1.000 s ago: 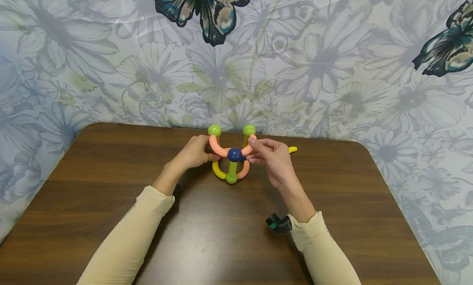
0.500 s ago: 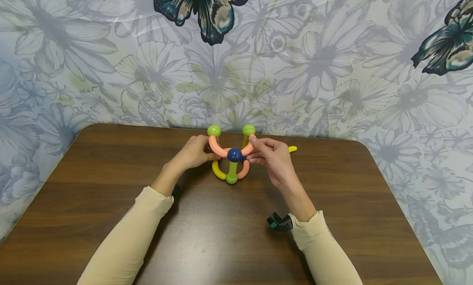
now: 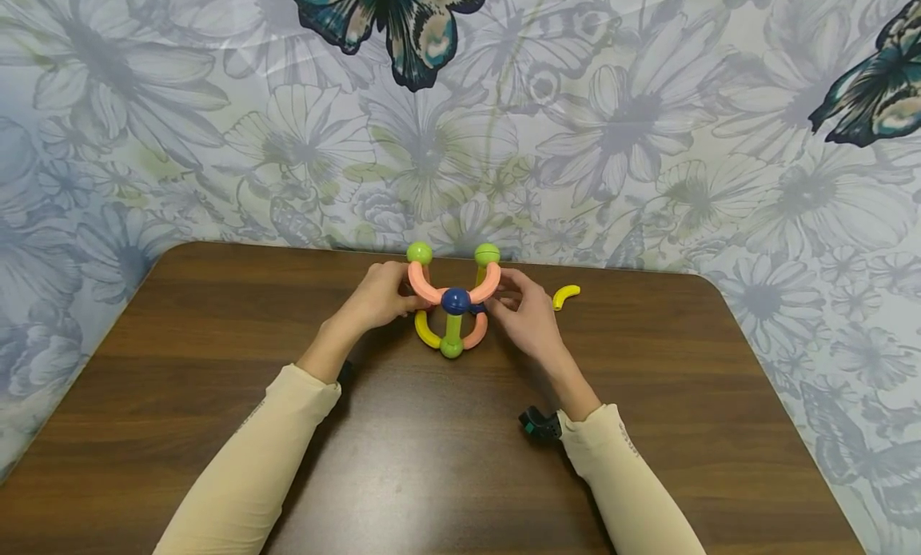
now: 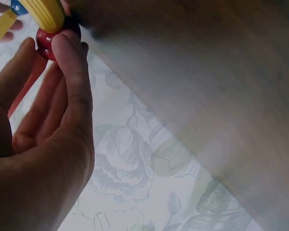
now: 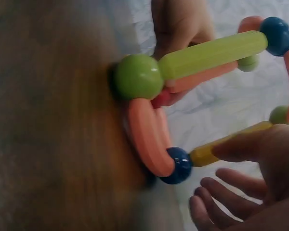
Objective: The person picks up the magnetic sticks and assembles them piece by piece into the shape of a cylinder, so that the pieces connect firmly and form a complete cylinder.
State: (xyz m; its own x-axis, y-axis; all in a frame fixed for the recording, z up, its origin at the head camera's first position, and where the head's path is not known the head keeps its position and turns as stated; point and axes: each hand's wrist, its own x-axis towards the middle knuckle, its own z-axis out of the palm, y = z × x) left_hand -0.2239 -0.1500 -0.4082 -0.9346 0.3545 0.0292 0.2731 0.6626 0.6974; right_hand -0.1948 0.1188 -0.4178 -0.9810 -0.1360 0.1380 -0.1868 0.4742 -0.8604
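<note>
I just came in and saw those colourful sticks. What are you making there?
A person is working on a toy frame of curved sticks and balls standing on the brown table. The left hand pinches a red ball on its far side. The right hand touches the other side with relaxed fingers. One loose yellow curved stick lies nearby.

- A toy frame of curved orange and yellow rods, a green rod and green and blue balls [image 3: 453,303] stands near the far edge of the dark brown wooden table [image 3: 432,459], flanked closely by the left hand [image 3: 377,295] and the right hand [image 3: 525,319].
- A loose curved yellow rod [image 3: 565,296] lies just right of the right hand.
- Bare tabletop spreads on the near side and toward both ends.
- A floral butterfly-print cloth backdrop [image 3: 647,139] closes off the space behind the frame.
</note>
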